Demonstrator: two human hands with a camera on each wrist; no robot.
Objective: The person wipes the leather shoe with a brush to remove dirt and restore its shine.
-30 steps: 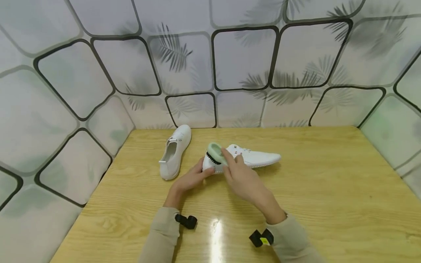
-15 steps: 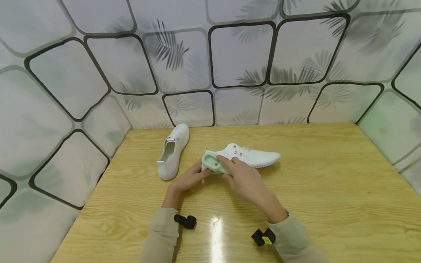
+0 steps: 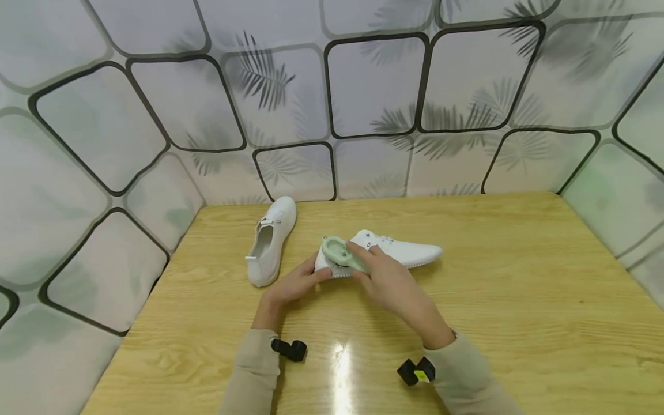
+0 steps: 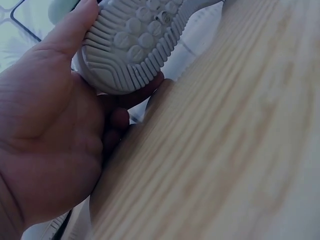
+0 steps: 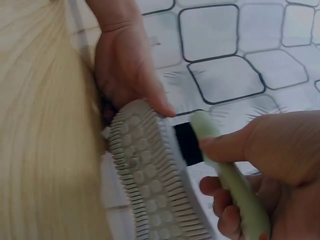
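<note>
Near the middle of the wooden table [image 3: 519, 276], gripping the heel end of a white shoe [image 3: 407, 252] with the left hand [image 3: 298, 281], thumb to the near side of the heel and fingers curled round behind it. Tipped over with the toe pointing right and the ridged sole [image 4: 135, 45] turned toward the near side. From the right, holding a pale green brush [image 3: 336, 250] by the handle in the closed right hand [image 3: 386, 282], with thumb along its back and fingers wrapped under. In the right wrist view, set with dark bristles [image 5: 187, 142] facing the side of the upper, just above the edge of the sole, and apparently pressed against it. Judging from this, busy with scrubbing the side of the heel, with no way to tell how clean. Farther left, standing apart from the brush and both hands, another white shoe [image 3: 276, 241], upright with toe to the far side. As a next move, probably best to hold the heel firmly and draw the bristles in short strokes along the side toward the toe, then to turn the shoe for reaching the hidden side. Likely to need care against catching the left thumb, so close to the brush head, and against letting the shoe roll under the pressure.
</note>
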